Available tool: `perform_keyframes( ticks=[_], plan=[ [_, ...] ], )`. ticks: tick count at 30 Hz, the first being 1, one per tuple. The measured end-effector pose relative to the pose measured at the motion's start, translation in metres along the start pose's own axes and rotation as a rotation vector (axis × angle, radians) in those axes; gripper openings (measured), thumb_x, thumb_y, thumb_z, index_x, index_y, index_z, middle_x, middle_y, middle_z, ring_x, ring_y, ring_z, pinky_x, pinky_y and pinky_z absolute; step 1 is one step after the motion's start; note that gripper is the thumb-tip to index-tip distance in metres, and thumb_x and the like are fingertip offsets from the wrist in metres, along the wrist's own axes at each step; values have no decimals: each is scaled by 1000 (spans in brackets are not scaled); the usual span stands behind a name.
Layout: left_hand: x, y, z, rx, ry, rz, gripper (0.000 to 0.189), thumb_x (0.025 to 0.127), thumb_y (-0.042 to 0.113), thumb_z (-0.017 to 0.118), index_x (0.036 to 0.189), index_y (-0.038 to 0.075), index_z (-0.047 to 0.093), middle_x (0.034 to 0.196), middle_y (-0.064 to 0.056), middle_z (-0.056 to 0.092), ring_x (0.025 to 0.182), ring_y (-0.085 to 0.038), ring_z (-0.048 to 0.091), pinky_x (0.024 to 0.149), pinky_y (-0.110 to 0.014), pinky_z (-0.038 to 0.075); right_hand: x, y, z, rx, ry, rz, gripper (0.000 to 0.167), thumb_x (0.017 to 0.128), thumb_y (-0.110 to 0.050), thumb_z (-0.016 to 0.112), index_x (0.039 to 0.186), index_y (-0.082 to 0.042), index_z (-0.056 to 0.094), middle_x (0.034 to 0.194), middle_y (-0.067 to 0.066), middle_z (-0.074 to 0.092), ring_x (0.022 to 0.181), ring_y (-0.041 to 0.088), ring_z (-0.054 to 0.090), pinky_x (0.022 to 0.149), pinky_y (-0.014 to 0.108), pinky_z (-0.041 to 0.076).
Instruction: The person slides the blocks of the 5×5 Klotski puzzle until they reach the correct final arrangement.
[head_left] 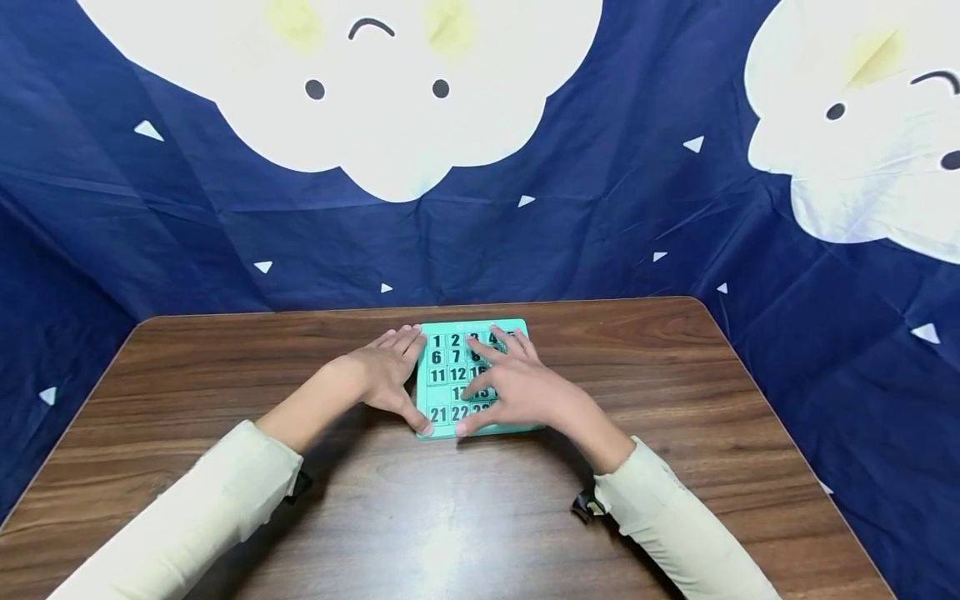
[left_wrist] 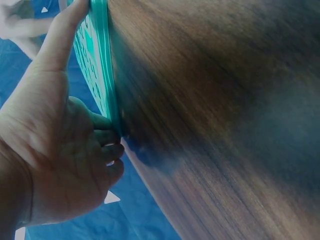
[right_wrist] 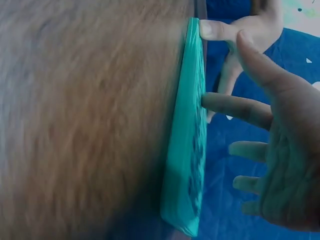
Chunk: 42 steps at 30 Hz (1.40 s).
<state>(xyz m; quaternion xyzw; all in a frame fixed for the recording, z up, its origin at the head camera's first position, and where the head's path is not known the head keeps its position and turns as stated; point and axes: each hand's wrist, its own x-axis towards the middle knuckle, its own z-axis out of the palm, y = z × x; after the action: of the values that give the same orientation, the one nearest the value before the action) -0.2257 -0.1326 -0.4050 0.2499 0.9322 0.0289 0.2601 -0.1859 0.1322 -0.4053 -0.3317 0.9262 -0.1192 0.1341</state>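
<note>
A turquoise sliding number puzzle (head_left: pixel 438 375) lies flat on the table, its black-numbered tiles set in rows. A gap shows at the left end of its fourth row. My left hand (head_left: pixel 386 377) holds the puzzle along its left side, thumb on the near left corner and fingers at the far left edge. Over the right part, my right hand (head_left: pixel 521 387) is spread, hiding several tiles. In the right wrist view, its index finger (right_wrist: pixel 235 107) touches the tile face, while the thumb and other fingers stand off the puzzle (right_wrist: pixel 182 150).
The brown wood-grain table (head_left: pixel 450 517) runs up to a dark blue curtain (head_left: pixel 465 250) with white clouds and small triangles, which hangs behind it and along the sides. Black wrist straps (head_left: pixel 588 505) sit by the pale sleeves (head_left: pixel 667 517).
</note>
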Motion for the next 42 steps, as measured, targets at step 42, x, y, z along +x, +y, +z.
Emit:
perform_keyframes(
  ticks=[42],
  plan=[
    [-1,-1,2,0,18,4,161,76,86,87,179,-6,4,189,-28,-1,179,-46,2,149,-56,5,0,13,6,76,-6,10,79,94,-77,78,160,-35,67,192,12,12,177,52,1,139,82,-1]
  ],
)
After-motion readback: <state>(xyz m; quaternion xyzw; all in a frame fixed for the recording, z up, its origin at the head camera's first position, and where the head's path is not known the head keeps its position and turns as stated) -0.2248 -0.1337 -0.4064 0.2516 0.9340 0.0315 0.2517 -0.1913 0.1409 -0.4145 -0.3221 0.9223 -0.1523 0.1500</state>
